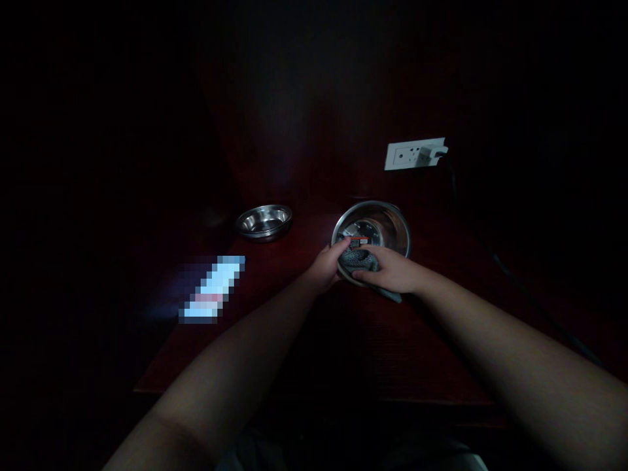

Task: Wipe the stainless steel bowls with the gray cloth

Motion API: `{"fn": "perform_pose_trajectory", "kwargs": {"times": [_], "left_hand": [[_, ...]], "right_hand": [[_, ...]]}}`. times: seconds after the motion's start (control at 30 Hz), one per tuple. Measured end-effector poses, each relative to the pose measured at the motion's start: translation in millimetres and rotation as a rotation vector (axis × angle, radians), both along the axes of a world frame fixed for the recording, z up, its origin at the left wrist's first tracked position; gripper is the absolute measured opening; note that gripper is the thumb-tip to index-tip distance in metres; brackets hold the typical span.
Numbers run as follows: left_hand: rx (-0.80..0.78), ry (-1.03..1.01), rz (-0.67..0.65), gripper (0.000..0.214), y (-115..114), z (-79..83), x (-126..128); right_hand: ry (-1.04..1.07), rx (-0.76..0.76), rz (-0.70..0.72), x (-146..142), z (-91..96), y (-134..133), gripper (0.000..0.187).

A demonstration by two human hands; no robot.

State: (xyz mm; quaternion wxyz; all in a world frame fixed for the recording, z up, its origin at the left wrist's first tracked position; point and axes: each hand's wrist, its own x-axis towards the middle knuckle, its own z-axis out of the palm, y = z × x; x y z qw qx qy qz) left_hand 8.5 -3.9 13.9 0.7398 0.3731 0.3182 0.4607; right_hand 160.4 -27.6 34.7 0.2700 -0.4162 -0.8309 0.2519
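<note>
Bowl, steel, sits on the dark table right of centre in the head view, seemingly tipped toward the person, below a wall socket. The left hand is closed on its near-left rim, thumb over the edge. The right hand clutches a grey cloth against the near rim. A second bowl lies well apart, left. In such dim light, pressure from the cloth could slide the smooth steel out of that one-handed hold.

Dark red table bears shallow bowl and deep bowl.
</note>
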Motion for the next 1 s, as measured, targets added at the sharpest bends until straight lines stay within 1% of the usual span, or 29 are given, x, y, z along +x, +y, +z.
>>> {"fn": "perform_pose_trajectory", "kwargs": {"times": [0.1,0.27,0.73,1.0], "left_hand": [[0.003,-0.005,0.007,0.036,0.3,-0.1,0.0],[-0.005,0.009,0.016,0.037,0.4,-0.1,0.4],[0.022,0.005,-0.002,0.036,-0.7,0.0,0.3],[-0.002,0.008,0.026,0.036,-0.2,0.4,1.5]], "right_hand": [[-0.024,-0.006,0.007,0.0,1.7,-0.2,0.034],[-0.074,0.007,-0.030,0.4,2.9,-0.5,0.035],[-0.082,-0.001,-0.019,1.3,1.2,1.2,0.035],[-0.117,0.035,-0.038,1.1,0.8,1.2,0.034]]}}
